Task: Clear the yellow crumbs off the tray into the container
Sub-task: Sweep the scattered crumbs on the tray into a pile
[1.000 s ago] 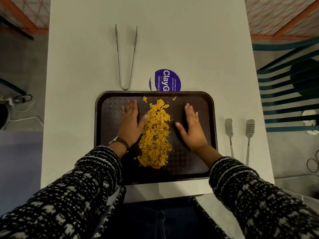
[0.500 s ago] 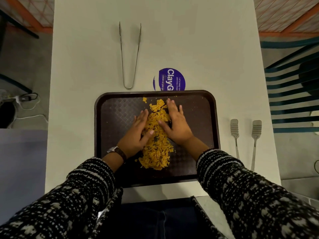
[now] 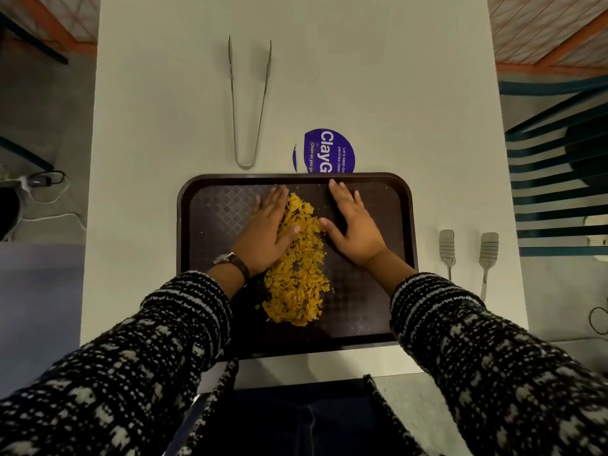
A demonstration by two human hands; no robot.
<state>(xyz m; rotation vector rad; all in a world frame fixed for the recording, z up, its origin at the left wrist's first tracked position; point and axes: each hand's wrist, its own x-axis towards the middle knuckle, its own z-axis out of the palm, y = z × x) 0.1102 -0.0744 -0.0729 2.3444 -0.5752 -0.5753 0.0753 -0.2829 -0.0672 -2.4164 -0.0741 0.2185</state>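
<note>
Neither hand grips anything. We see the left hand [image 3: 266, 232] lying flat on the tray [image 3: 210, 222], fingers straight and close together, its inner edge touching the left side of the yellow crumbs [image 3: 296, 271]. The crumbs lie in 1 long heap down the middle of the tray, from near the far rim toward the near rim. The right hand [image 3: 353, 225] also lies flat with straight fingers, its thumb tip touching the right side of the heap.

We judge the task to be at the gathering step. The crumbs are collected into 1 heap, but none has left the tray. No container shows in the view, so the whole transfer is left to do.

On the table [image 3: 158, 126], 1 pair of tongs [image 3: 250, 100] lies beyond the far rim. A round purple sticker [image 3: 324, 151] is partly hidden by that rim. 2 metal utensils [image 3: 447, 251] lie to the right, apart from the tray.
</note>
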